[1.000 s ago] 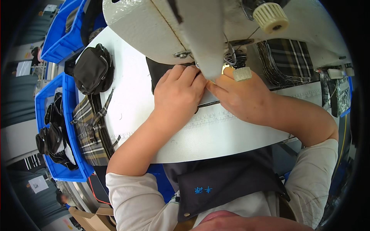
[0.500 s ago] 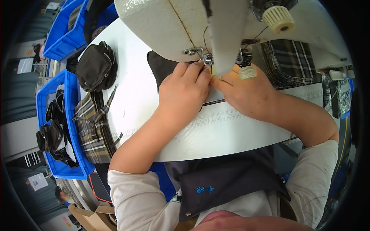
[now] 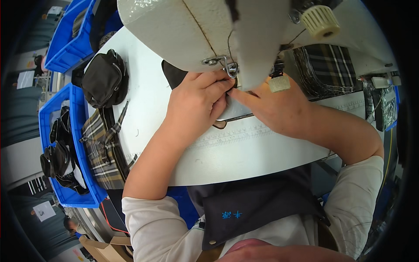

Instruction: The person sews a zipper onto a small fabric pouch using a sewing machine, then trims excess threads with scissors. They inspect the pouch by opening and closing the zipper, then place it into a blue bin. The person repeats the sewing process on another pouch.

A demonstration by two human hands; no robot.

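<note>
My left hand (image 3: 194, 100) is closed in a pinch on a piece of black fabric (image 3: 173, 74), right at the presser foot of a white sewing machine (image 3: 170, 22). Part of the fabric sticks out beyond my knuckles; a small dark-edged tan bit (image 3: 220, 125) shows below my palm. From the other side my right hand (image 3: 281, 107) reaches in, its thumb pointing at the fabric edge near my left fingertips. The machine head hides most of the right fingers. Thread (image 3: 229, 41) runs down to the needle area, and the stitching spot is covered by my fingers.
A black pouch (image 3: 102, 79) sits on the white table (image 3: 244, 157) at left. Plaid fabric with straps (image 3: 102, 150) hangs by a blue bin (image 3: 94, 192) of dark pouches. Behind stands another blue bin (image 3: 52, 61). Plaid pieces (image 3: 329, 65) are stacked at right.
My left hand has shifted slightly left, its fingers bunched closer together. The tan bit now shows beneath it, and less black fabric is visible. The right hand has barely moved.
</note>
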